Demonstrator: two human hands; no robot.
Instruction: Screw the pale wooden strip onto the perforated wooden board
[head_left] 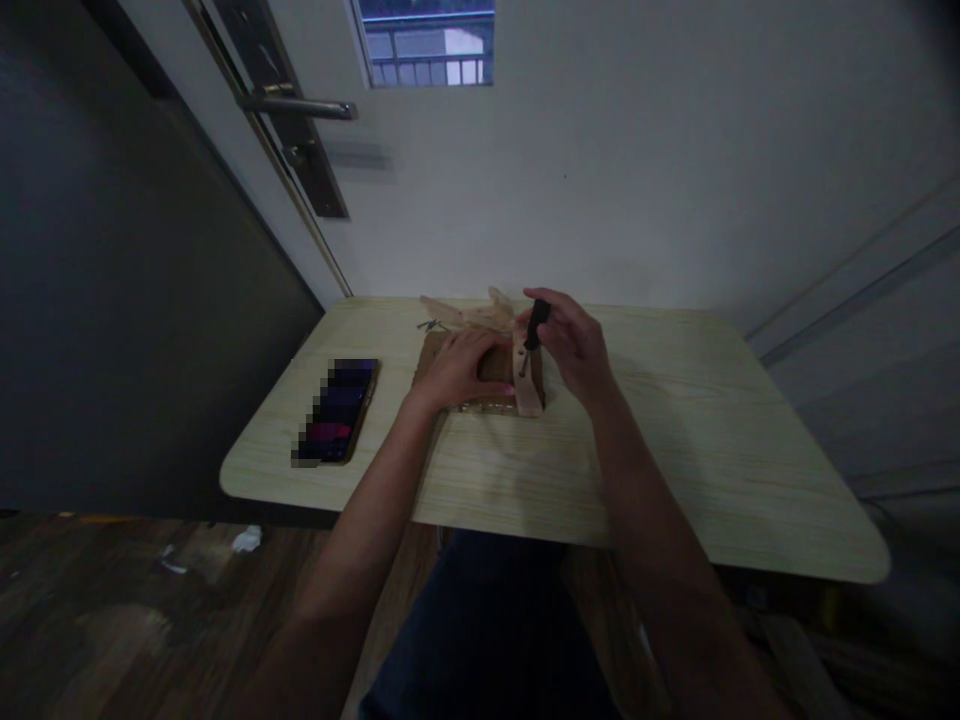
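Note:
A brown board (495, 368), which looks like cardboard, lies on the table with a pale strip (529, 400) across its right end. Dark round spots, perhaps screw heads or holes, show along the strip. Spread over the board is my left hand (466, 368), open, its thumb and forefinger apart and reaching to the strip's left edge. My right hand (576, 345) is closed around the black handle of a screwdriver (538, 325). The shaft points down at the strip; whether its tip sits in a screw I cannot make out.
Behind the board are a crumpled translucent plastic bag (480, 315) and several small screws (431, 325). A phone (337, 415) lies on the left of the pale wooden table (675, 450). A white door (637, 150) with a metal handle (307, 106) stands behind the table.

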